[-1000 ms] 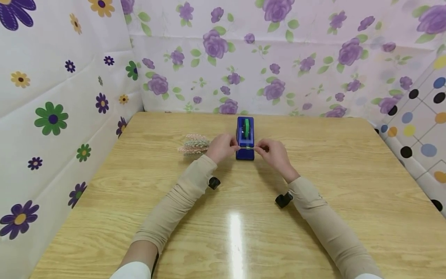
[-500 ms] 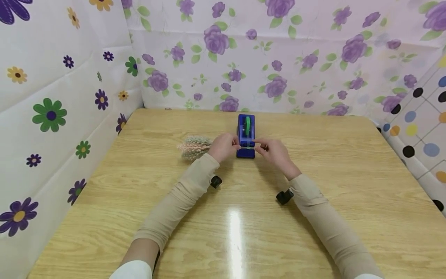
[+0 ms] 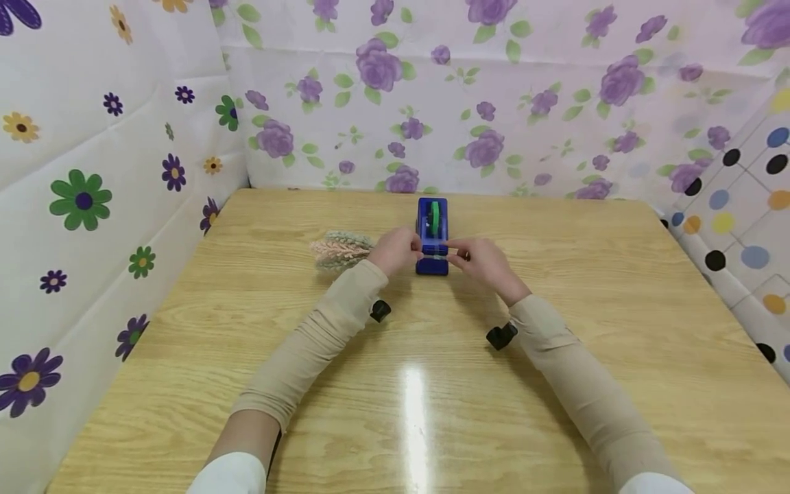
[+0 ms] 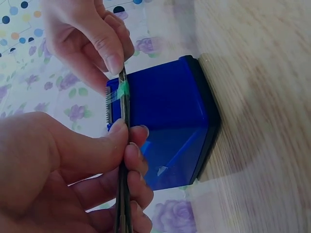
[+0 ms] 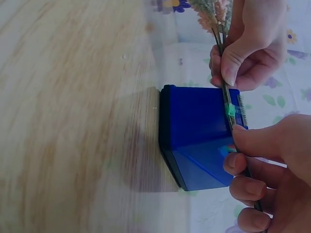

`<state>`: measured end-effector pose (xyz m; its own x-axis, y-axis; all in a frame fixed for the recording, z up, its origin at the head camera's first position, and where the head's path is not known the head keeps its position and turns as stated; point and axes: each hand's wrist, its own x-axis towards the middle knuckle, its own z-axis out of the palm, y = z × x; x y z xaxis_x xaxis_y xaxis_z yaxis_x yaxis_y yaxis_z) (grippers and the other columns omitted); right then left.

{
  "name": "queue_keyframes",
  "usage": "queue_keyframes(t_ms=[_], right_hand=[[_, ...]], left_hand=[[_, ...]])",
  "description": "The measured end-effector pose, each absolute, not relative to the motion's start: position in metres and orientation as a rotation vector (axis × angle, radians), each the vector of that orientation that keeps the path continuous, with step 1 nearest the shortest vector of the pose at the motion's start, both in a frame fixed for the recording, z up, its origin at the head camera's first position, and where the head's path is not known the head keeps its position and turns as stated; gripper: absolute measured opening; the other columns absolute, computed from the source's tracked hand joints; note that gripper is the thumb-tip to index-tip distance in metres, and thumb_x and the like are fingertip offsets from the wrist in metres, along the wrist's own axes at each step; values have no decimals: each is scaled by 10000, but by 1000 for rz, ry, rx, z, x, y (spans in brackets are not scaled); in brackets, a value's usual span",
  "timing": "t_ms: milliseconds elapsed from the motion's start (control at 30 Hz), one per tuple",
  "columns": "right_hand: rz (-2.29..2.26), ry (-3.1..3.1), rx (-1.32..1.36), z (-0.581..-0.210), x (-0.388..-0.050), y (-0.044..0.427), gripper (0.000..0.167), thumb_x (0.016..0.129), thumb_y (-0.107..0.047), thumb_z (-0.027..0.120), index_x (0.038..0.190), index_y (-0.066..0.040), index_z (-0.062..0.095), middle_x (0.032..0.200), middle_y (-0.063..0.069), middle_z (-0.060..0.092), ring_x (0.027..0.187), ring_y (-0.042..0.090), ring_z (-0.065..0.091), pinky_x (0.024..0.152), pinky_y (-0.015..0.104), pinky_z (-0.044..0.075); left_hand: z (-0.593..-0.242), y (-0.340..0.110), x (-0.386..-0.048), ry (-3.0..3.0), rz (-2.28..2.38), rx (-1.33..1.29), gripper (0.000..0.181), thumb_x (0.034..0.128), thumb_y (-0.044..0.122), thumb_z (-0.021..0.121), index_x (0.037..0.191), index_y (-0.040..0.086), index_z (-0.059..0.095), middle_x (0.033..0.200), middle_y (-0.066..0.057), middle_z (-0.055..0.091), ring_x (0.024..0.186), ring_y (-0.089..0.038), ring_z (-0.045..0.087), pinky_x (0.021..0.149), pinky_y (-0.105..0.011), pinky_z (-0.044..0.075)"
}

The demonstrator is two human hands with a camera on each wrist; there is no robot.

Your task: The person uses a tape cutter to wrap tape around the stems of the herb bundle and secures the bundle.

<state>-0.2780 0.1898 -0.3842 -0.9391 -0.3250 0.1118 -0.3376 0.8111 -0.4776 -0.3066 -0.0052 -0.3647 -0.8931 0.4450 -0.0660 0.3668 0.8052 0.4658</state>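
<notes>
A bunch of pink and grey-green dried-look flowers lies sideways, blooms to the left, above the wooden table. My left hand pinches its thin dark stems between thumb and curled fingers. On the other side, my right hand pinches the stem ends with thumb and fingertips. Between the hands, a piece of green tape sits on the stems, and a clear greenish strip runs from it to the toothed cutter. Directly behind the stems stands a blue tape dispenser with a green roll.
The wooden table extends around both forearms. Flower-patterned cloth hangs behind it, and another printed cloth hangs at the left. A dotted cloth borders the right side. Black wrist cameras sit below both wrists.
The flower bunch has turned about its stems, so different colours face up. My right fingers have shifted slightly on the stem ends. The dispenser stays in place; the head view has tilted a little.
</notes>
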Motion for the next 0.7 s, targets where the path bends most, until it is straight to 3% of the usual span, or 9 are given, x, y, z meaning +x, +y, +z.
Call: queue_keyframes(t_ms=[133,300,500,600,700], right_hand=[[790,-2980,592,-386,-281,187,403,947,-140,627,1341,-69,579,737,138,675,550,121,474,529,250,368],[787,-3015,643,-403,-282,189,606,917,-123,668,1470,-119,420,709,75,662,588,120,531,549,251,417],[796,-3053,620,-395,-277,194,645,956,-181,622,1519,-116,315,742,104,667,599,158,544,580,291,431],[786,-2939,609,-389,-269,194,594,948,-201,637,1472,-83,384,820,114,691,664,187,605,612,327,489],[714,-2679,727,-385,-258,193,429,903,-116,685,1301,-46,539,961,127,680,827,246,642,726,394,523]], left_hand=[[-366,-7,-309,2809,636,627,147,929,151,654,900,43,749,925,-84,736,737,-155,576,707,-290,494],[-388,-12,-312,2742,610,682,162,903,166,683,844,39,766,912,-91,751,696,-132,564,671,-257,482],[-382,-14,-309,2707,673,680,170,929,183,651,936,52,760,944,-90,745,782,-164,622,759,-305,517],[-370,-17,-303,2672,730,688,191,951,192,623,967,53,754,926,-99,738,790,-183,634,747,-312,509],[-357,-21,-294,2629,790,704,218,969,200,596,975,47,750,915,-118,731,769,-182,614,715,-297,482]])
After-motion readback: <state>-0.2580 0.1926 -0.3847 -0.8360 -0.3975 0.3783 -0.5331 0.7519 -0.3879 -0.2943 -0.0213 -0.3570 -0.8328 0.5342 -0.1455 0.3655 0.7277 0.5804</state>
